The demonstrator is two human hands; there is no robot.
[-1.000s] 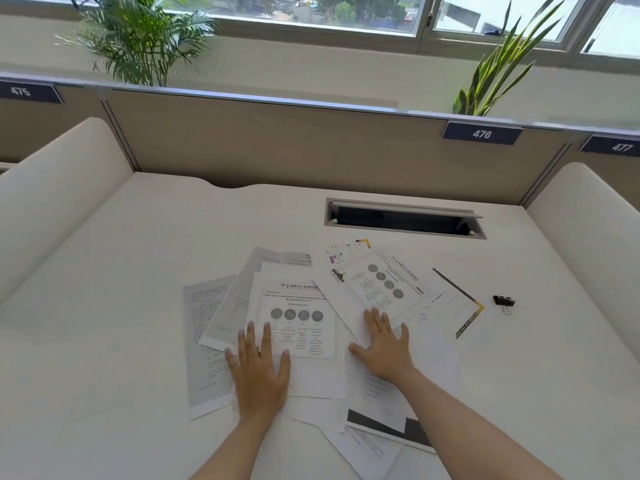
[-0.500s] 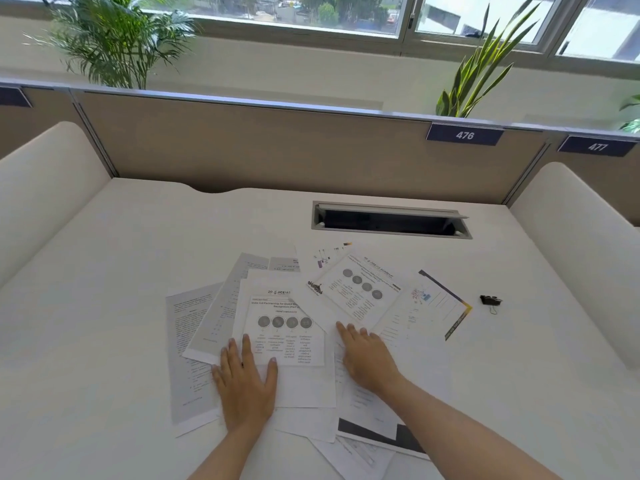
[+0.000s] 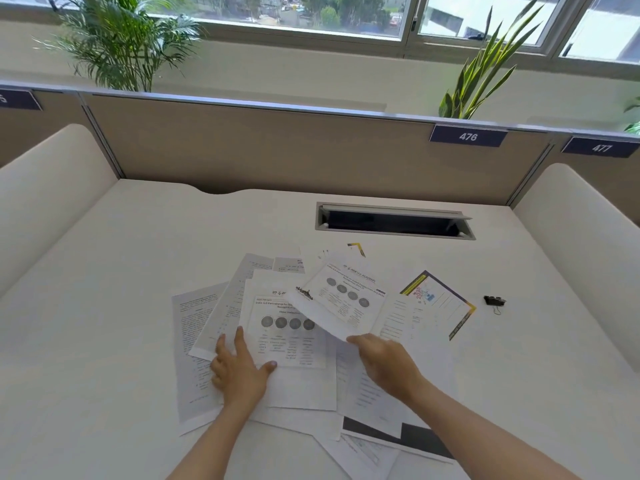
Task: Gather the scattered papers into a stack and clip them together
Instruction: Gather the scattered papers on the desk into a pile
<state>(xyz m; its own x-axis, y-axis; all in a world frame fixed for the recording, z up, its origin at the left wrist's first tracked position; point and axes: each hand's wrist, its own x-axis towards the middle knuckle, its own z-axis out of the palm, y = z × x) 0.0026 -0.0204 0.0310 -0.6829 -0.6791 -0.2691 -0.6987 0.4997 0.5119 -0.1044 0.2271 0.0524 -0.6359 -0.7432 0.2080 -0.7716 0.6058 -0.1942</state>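
Your left hand (image 3: pixel 240 370) lies flat, fingers spread, its grip released, pressing the scattered papers (image 3: pixel 294 344) on the white worktop (image 3: pixel 104 271). Your right hand (image 3: pixel 384 362) reaches forward, its grip pinching the lifted corner of a printed sheet (image 3: pixel 341 297). The binder clip (image 3: pixel 494 301) lies well apart, to the right.

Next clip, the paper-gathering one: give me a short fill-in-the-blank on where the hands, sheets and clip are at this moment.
1. The left hand lies flat on the papers, its fingers ____.
2. The right hand lifts the near edge of the sheet with four grey ____.
3. The black binder clip lies on the desk, to the ____ of the papers and untouched.
4. The label on the partition behind the desk reads ____.

Missing words: spread; circles; right; 476
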